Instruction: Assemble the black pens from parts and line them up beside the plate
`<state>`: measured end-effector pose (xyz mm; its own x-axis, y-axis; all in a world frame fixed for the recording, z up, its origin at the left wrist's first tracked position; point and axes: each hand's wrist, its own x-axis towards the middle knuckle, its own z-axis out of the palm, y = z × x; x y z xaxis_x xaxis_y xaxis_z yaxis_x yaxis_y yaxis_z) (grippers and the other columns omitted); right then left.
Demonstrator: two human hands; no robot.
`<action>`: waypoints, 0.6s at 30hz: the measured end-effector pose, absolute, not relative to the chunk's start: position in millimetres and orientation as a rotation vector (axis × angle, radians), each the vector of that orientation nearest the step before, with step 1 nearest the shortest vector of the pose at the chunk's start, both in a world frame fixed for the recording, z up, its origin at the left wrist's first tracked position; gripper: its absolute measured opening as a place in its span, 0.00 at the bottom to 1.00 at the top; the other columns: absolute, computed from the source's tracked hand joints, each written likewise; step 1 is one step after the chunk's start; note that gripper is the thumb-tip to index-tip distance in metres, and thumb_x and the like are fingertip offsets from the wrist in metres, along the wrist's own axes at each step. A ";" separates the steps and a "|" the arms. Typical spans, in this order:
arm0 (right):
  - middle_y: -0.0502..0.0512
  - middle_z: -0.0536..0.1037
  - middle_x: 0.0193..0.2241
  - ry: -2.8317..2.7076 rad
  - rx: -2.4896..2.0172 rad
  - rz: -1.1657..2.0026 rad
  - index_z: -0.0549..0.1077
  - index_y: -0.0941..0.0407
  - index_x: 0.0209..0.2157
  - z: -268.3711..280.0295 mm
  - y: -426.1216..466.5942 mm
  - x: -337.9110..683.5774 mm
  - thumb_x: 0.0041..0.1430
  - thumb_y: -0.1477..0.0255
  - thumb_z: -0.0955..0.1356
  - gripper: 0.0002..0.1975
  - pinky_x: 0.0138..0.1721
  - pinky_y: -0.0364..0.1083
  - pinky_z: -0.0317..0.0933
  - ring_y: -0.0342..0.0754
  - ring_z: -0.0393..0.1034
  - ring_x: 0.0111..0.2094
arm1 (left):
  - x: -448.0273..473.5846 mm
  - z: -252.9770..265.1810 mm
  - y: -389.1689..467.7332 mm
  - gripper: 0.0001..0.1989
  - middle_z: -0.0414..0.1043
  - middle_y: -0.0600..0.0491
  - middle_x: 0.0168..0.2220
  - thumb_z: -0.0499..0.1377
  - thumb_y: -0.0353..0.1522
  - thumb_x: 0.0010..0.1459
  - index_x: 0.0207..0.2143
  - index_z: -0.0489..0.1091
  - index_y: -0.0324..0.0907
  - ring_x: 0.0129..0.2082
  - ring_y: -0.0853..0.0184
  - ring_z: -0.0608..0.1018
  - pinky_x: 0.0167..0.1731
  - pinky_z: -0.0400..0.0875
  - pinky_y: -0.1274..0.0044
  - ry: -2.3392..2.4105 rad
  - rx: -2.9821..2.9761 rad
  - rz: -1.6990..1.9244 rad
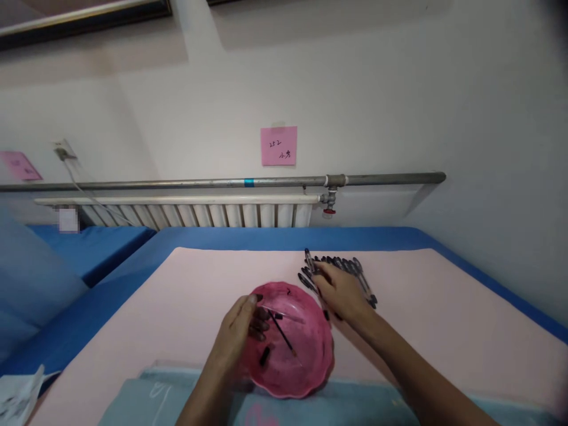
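Note:
My left hand (242, 322) is over the left rim of a pink scalloped plastic bowl (326, 361). Its thumb and fingers are closed at one end of a clear pen barrel (286, 315), which points right across the bowl. Inside the bowl lie a dark pen refill (282, 335) and small black pen caps (265, 356). Beyond the bowl's right side, my right hand (339, 290) pinches a black-capped pen (309, 260), tilted over the other pens. A row of several similar pens (364, 277) lies on the pink surface, partly covered by that hand.
A pink sheet (204, 296) covers the blue-edged table (275, 238). Pale blue cloth (146, 396) lies along the near edge, with papers (20, 390) at left. Behind stand a white radiator (239, 214), a pipe (186, 184) and a red-handled valve (329, 211).

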<state>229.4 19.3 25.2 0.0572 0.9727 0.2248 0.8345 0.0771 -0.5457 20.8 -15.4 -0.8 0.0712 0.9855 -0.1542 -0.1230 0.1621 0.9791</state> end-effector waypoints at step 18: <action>0.54 0.75 0.29 -2.363 -1.468 0.240 0.70 0.56 0.28 -2.5 -5.9 194.6 0.54 0.77 0.60 0.08 0.31 0.43 0.54 0.46 0.66 0.31 | 11.0 -4.7 -12.2 0.05 0.69 0.56 0.24 0.51 0.32 0.53 0.26 0.64 0.43 0.24 0.70 0.71 0.25 0.61 0.79 1.532 1.623 0.912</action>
<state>194.6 -5.9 -2.5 -0.4033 0.8925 0.2022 0.8336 0.4495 -0.3211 11.0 -12.2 -4.7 0.0458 0.9987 0.0203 0.4940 -0.0404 0.8685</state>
